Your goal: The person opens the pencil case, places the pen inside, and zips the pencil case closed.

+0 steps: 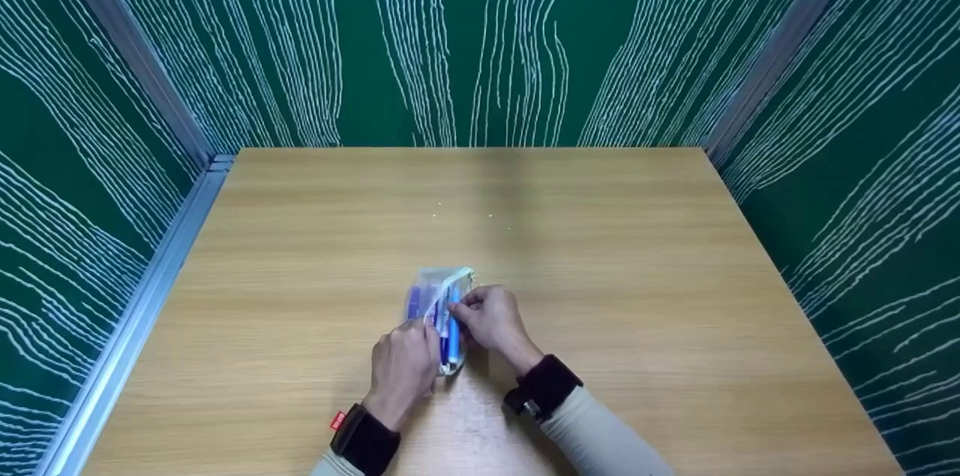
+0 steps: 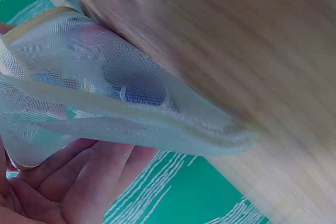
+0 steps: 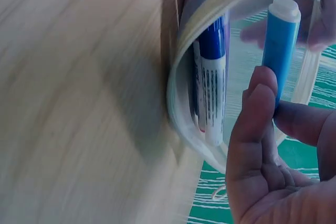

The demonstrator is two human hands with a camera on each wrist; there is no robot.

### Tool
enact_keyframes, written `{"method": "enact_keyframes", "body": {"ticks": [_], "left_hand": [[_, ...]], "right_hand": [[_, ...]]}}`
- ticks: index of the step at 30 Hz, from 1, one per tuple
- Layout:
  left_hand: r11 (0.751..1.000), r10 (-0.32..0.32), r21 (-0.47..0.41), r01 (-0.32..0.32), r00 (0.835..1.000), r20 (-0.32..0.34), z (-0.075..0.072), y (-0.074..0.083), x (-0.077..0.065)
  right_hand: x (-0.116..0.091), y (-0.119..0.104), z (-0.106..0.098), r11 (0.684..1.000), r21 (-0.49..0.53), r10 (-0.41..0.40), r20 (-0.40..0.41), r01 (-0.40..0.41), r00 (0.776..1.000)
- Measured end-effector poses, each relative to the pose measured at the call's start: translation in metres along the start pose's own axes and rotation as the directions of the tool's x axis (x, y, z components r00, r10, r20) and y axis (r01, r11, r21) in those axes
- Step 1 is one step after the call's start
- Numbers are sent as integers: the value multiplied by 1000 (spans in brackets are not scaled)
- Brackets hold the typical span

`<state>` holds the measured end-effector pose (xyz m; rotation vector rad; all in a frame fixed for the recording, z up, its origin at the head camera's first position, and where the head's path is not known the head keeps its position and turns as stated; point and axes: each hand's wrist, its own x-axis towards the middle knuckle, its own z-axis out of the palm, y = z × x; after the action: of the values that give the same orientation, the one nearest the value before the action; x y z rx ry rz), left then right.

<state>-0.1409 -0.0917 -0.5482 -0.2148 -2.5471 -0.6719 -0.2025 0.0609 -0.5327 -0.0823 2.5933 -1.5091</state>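
Observation:
A see-through mesh pencil pouch (image 1: 442,278) with a pale zip edge stands over the wooden table, its mouth spread open. My left hand (image 1: 403,362) grips the pouch by its near left side; in the left wrist view the mesh (image 2: 68,45) lies across the fingers. With thumb and fingers my right hand (image 1: 493,320) pinches a light blue marker (image 3: 282,40) that has a whitish end. The marker overlaps the pouch's open mouth in the right wrist view. Inside the pouch sits a white whiteboard marker with a blue cap (image 3: 212,93), beside other pens partly hidden by the mesh.
The wooden table (image 1: 637,251) reaches back to green walls (image 1: 510,40) with white wavy lines. A few tiny white specks (image 1: 490,215) lie beyond the pouch. A metal rail (image 1: 142,318) runs along the left edge. Each wrist wears a black band (image 1: 551,386).

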Motion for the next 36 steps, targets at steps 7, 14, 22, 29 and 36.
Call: {"method": "enact_keyframes", "body": {"ticks": [7,14,22,29,36], "left_hand": [[1000,3,5,-3,999,-32,0,0,0],[1000,1,0,-1,999,-32,0,0,0],[1000,-5,-5,5,1000,-23,0,0,-1],[1000,10,-1,-10,1000,-11,-1,1,0],[1000,-4,-17,5,1000,13,-1,4,-1]], "right_hand": [[4,-1,9,999,-36,-9,-24,8,1000],[6,-2,14,1000,13,27,-5,-27,1000],[5,-5,14,996,61,66,23,-67,998],[4,-2,8,1000,29,4,1,-4,1000],[0,2,-5,999,46,28,12,-29,1000]]}}
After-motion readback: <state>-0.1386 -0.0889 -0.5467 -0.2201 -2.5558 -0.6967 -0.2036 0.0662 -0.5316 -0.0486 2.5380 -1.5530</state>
